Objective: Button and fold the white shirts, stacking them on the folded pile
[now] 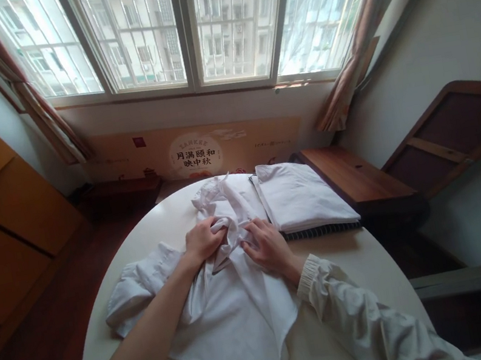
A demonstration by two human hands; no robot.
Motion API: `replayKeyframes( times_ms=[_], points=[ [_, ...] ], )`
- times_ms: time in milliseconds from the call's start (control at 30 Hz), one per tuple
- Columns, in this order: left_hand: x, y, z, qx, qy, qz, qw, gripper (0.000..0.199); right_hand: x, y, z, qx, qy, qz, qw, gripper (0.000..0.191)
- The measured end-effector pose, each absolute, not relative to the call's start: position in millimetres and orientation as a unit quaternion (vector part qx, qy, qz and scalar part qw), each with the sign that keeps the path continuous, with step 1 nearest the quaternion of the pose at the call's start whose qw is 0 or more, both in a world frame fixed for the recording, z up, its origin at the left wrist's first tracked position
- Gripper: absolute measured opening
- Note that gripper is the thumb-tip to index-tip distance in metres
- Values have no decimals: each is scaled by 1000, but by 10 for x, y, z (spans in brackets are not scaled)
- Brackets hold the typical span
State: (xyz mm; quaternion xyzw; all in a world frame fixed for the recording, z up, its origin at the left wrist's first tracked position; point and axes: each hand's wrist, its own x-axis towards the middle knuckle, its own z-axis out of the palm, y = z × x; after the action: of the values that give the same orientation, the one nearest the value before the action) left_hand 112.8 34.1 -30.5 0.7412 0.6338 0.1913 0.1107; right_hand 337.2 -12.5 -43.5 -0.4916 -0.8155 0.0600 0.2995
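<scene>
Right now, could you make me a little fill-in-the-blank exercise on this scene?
1. The left grip and the right grip both hold a rumpled garment coloured ____.
2. The folded stack lies to the ____ of the garment.
3. The bare forearm is the ____ one.

Missing words: white; right; left.

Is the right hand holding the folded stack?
No, the right hand grips the loose white garment; the folded stack lies to its right on the table.

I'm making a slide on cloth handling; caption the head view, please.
Left hand and right hand grip a rumpled white garment on a round table, folded white cloth lying beside the garment.
</scene>
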Motion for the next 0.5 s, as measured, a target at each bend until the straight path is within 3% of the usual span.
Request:
replayKeyframes(
  times_ms=[500],
  points=[
    [1095, 360, -320, 745, 630, 188, 115, 31, 3342, 22, -494, -494, -828, 25, 265, 26]
  ],
)
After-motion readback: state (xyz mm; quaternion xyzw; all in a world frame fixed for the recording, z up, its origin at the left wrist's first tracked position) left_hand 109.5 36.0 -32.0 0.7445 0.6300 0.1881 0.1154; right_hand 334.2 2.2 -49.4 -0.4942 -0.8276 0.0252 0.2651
